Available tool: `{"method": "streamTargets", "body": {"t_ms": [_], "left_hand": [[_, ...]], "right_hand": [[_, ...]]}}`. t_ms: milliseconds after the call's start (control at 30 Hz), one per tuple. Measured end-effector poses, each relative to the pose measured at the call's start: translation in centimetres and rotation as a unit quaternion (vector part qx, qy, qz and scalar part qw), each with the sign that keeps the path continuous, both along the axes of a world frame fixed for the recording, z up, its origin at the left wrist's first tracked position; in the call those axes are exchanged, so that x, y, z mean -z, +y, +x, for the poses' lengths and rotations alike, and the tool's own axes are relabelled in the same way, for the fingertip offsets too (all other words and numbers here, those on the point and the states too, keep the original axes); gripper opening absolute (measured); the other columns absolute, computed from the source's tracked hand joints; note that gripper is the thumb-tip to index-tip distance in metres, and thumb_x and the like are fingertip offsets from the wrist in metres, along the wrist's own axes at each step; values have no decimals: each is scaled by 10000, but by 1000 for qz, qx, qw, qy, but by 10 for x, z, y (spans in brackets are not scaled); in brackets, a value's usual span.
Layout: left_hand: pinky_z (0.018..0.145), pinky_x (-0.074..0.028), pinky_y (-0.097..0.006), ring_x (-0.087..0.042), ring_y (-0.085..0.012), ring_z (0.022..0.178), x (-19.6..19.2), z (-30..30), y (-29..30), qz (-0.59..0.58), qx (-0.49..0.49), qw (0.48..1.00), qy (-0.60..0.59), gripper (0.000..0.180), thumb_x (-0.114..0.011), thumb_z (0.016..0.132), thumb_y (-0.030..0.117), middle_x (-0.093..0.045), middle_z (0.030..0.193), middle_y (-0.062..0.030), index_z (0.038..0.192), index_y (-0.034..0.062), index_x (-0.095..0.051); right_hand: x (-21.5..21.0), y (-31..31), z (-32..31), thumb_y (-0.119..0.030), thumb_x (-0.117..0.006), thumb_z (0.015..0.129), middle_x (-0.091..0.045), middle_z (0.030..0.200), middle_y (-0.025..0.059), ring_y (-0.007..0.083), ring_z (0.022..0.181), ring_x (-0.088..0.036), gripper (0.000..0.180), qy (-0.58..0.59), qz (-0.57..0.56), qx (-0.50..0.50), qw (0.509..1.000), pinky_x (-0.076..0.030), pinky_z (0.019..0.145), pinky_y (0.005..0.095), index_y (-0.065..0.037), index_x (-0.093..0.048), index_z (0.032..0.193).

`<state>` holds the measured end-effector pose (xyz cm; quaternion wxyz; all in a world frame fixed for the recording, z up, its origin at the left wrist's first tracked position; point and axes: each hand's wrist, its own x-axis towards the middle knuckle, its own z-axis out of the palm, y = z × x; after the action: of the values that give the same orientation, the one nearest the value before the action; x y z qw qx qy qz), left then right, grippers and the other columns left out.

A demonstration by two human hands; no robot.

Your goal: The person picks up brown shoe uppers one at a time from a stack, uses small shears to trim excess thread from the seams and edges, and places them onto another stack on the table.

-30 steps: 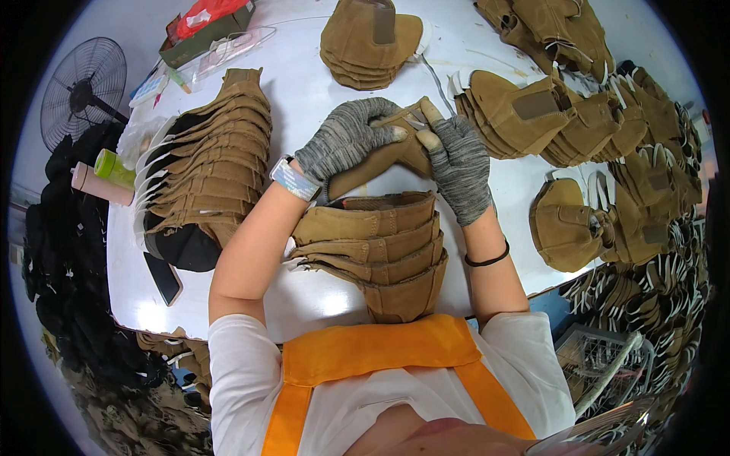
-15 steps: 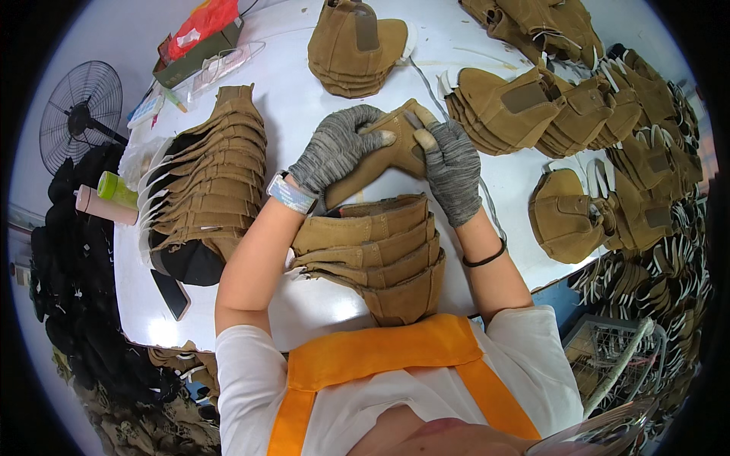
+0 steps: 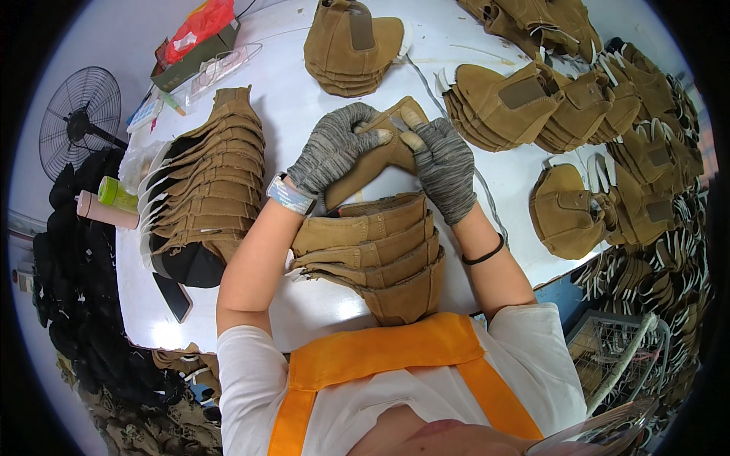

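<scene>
A brown suede boot upper [image 3: 363, 179] is held above the table between my two hands, in grey knitted fingerless gloves. My left hand [image 3: 334, 148] grips its left side, thumb on top. My right hand [image 3: 447, 169] pinches its upper right edge with thumb and fingers. A small pale patch shows between the two thumbs; I cannot make out what it is. Right below my hands, near my body, lies a stack of overlapping boot uppers [image 3: 372, 262]. Left of my left forearm is a longer row of nested uppers [image 3: 209, 175] with pale and black lining.
Stacked uppers [image 3: 353, 49] stand at the far side, and more piles [image 3: 506, 102] line the right. A phone [image 3: 173, 296], a pink bottle [image 3: 106, 210] and a green box [image 3: 194, 61] are on the white table's [image 3: 285, 83] left. A fan [image 3: 80, 121] stands beyond; a wire basket [image 3: 620, 342] is lower right.
My right hand has moved slightly left, nearer my left thumb, and both thumbs now meet closer on the upper. The upper's top edge has folded a little. The stacks stay put.
</scene>
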<state>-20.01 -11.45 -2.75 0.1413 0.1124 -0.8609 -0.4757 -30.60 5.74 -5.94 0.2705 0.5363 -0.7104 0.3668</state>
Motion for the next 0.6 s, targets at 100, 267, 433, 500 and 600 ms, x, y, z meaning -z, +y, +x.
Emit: {"method": "streamTargets", "body": {"t_ms": [100, 267, 433, 500, 600], "left_hand": [[830, -487, -326, -615, -195, 865, -5, 1, 2, 1, 1, 1000, -8, 418, -724, 832, 349, -670, 930, -125, 1048, 4, -628], [838, -484, -320, -612, -189, 869, -7, 1, 3, 2, 2, 1000, -12, 421, -722, 835, 343, -672, 936, -125, 1062, 2, -625], [839, -482, -318, -610, -187, 869, -4, 0, 1, 21, 10, 1000, -7, 416, -718, 842, 332, -672, 944, -122, 1074, -1, -623], [835, -477, -306, -599, -168, 866, -2, 0, 0, 21, 11, 1000, -3, 411, -712, 846, 331, -670, 942, -106, 1074, -1, -626], [830, -467, -283, -579, -130, 863, -1, 0, 0, 17, 15, 1000, 5, 403, -701, 854, 333, -665, 936, -75, 1071, 0, -632]], "right_hand": [[-3, 1, 1, -57, -608, 784, -633, 1163, 29, 217, 789, -567, 219, -28, 16, -5, 999, -515, 674, 335, -129, -631, 989], [1, 3, -2, -86, -601, 811, -633, 1104, 55, 234, 781, -571, 228, -14, -2, -19, 1000, -511, 669, 345, -124, -629, 1034], [4, 1, -3, -174, -590, 868, -593, 864, 98, 258, 718, -576, 318, -59, 28, 20, 998, -497, 640, 358, -116, -625, 1179], [7, 1, -7, -199, -590, 880, -557, 783, 101, 260, 696, -576, 346, 13, 47, 29, 998, -491, 628, 356, -112, -622, 1213], [4, 0, -2, -229, -612, 891, -570, 800, 100, 264, 718, -556, 330, -85, 29, 24, 996, -475, 675, 341, -116, -652, 1199]]}}
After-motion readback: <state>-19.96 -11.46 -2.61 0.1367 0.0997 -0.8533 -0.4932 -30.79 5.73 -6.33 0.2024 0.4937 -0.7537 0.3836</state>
